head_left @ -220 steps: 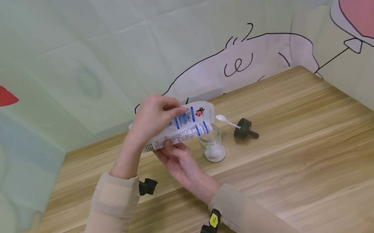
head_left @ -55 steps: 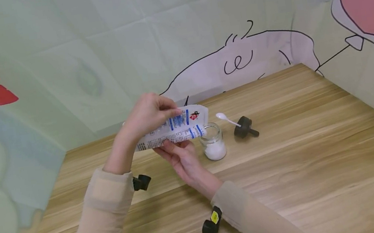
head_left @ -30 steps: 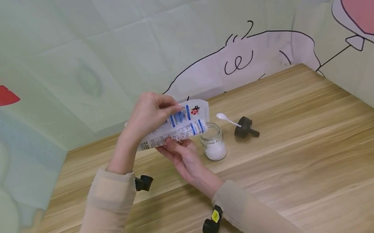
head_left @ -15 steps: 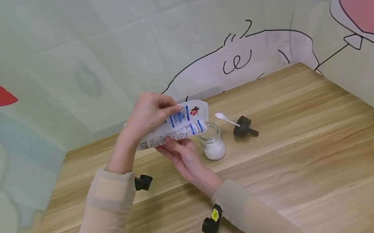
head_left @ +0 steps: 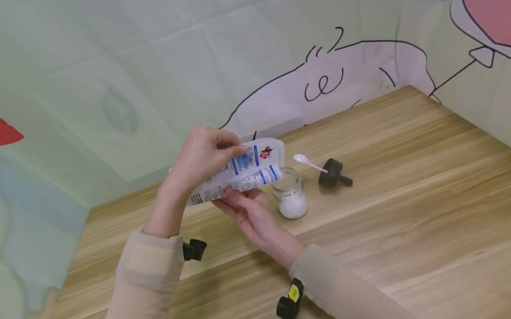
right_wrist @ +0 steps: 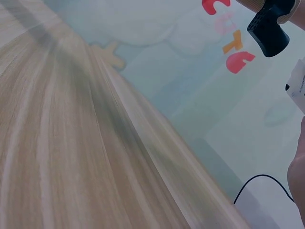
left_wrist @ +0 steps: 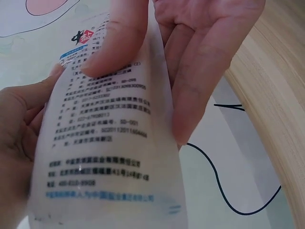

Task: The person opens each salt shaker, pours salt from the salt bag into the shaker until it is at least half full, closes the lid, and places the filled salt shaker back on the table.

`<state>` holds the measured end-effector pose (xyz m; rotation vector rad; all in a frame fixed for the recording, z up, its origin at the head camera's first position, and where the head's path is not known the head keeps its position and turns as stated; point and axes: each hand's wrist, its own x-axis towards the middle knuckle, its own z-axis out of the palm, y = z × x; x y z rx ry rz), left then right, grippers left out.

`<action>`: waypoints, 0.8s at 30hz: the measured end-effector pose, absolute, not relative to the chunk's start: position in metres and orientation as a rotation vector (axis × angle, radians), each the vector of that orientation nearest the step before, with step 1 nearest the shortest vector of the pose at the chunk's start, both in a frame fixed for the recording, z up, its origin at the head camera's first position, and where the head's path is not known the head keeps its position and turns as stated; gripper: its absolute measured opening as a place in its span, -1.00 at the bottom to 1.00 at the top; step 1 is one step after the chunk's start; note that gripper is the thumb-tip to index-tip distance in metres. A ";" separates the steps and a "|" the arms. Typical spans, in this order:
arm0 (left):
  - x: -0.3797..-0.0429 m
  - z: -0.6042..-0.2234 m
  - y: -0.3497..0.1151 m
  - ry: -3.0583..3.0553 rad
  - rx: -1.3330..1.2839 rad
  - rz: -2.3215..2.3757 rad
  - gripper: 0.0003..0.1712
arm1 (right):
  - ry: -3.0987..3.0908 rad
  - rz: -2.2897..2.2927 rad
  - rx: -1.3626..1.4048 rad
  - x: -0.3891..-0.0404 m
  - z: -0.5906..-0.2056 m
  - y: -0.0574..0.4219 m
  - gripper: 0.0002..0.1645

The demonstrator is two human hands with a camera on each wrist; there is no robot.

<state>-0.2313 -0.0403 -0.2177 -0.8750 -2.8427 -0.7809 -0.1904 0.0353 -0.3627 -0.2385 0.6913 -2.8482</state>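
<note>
1. Left arm: the forearm runs from the bottom left of the frame up toward the centre. The left hand (head_left: 201, 156) is bent over at the wrist, fingers directed right.
2. Right arm: the forearm runs from the bottom edge, right of centre, up and left. The right hand (head_left: 256, 224) lies below the left, palm turned partly upward.
3. Count: one printed pouch (head_left: 261, 164), one glass jar (head_left: 290, 193), one white spoon (head_left: 310, 163), one black cap (head_left: 330, 175), two black wrist units (head_left: 194, 250), one per arm.
4. Pouch location: centre of the frame, raised above the wooden table (head_left: 414, 225) and tilted. Its right end overlaps the jar's rim in the head view; contact cannot be determined.
5. Left grip: closed; thumb and fingers pinch the pouch's upper part.
6. Right grip: closed; thumb on the pouch's near face, fingers beneath.
7. Jar: upright, right of the pouch, with white contents in its lower part.
8. Spoon: its handle meets the cap, right of the jar.
</note>
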 end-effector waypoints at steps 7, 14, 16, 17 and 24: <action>-0.231 -0.218 -0.041 -2.879 -0.871 -0.743 -0.87 | 0.682 -2.838 -0.274 -0.191 -0.363 0.036 -0.38; -0.231 -0.218 -0.040 -2.898 -0.863 -0.742 -0.86 | 0.687 -2.840 -0.272 -0.190 -0.363 0.037 -0.38; -0.231 -0.218 -0.040 -2.908 -0.858 -0.741 -0.86 | 0.691 -2.842 -0.275 -0.190 -0.363 0.037 -0.38; -0.231 -0.218 -0.040 -2.912 -0.855 -0.739 -0.86 | 0.692 -2.843 -0.277 -0.190 -0.363 0.038 -0.38; -0.231 -0.217 -0.039 -2.928 -0.845 -0.719 -0.86 | 0.692 -2.844 -0.291 -0.191 -0.362 0.038 -0.34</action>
